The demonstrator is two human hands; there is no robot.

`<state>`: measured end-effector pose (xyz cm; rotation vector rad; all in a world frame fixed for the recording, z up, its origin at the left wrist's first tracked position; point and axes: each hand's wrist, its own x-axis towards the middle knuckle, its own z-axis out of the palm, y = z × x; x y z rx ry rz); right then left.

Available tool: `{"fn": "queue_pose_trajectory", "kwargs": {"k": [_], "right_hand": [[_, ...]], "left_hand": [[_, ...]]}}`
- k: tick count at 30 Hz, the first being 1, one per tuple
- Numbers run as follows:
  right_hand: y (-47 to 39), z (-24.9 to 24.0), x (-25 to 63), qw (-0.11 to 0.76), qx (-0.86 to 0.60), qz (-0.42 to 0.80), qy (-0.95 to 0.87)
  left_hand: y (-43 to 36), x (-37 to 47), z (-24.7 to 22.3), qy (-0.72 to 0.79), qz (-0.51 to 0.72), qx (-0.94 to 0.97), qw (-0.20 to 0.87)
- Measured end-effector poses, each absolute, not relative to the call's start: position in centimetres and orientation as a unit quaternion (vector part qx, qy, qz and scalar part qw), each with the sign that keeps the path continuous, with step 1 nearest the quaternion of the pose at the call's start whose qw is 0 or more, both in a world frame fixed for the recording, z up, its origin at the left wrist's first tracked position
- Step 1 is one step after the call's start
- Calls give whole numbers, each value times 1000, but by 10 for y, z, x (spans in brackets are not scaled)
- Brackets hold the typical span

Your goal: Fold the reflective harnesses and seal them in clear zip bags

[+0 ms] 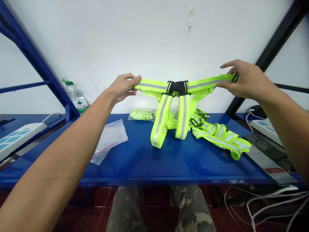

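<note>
Yellow-green harness [178, 87] is stretched crosswise above the counter [145, 161], its ends pinched by left fingers [136, 80] and right fingers [225, 85].

From the wearer's head, my only view is looking forward and down across the blue desk [145, 164] toward the white wall [145, 38], sitting close enough that both forearms are entering from the sides.

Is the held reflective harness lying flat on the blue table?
No; the left hand and right hand hold the harness stretched up above the table.
</note>
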<state>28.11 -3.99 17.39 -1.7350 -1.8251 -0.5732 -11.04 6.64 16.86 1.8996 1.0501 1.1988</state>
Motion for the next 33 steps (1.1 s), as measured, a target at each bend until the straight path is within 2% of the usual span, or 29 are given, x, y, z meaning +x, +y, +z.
{"fn": "queue_pose_trajectory", "kwargs": {"k": [3, 6, 10, 15, 19, 24, 27, 30, 33], "right_hand": [[-38, 168, 281, 132, -659, -198, -714], [-32, 145, 275, 10, -661, -155, -735], [-23, 105, 257, -49, -638, -75, -765], [-16, 78, 236, -119, -639, -31, -759], [-19, 72, 226, -141, -637, 24, -757], [-28, 70, 213, -81, -625, 87, -771], [-25, 71, 210, -70, -597, 126, -789], [-16, 72, 208, -59, -589, 112, -798], [-9, 71, 206, -63, -569, 90, -815]], "left_hand": [[63, -114, 171, 400, 399, 767, 306], [66, -118, 160, 426, 255, 823, 275], [70, -106, 126, 444, 44, 873, 200], [61, -76, 86, 418, -98, 878, 212], [55, -66, 66, 452, -63, 870, 184], [52, -63, 53, 489, -41, 867, 90], [51, -63, 51, 469, 9, 872, 139], [51, -63, 57, 439, 72, 876, 184], [49, -65, 70, 437, 68, 871, 213]]}}
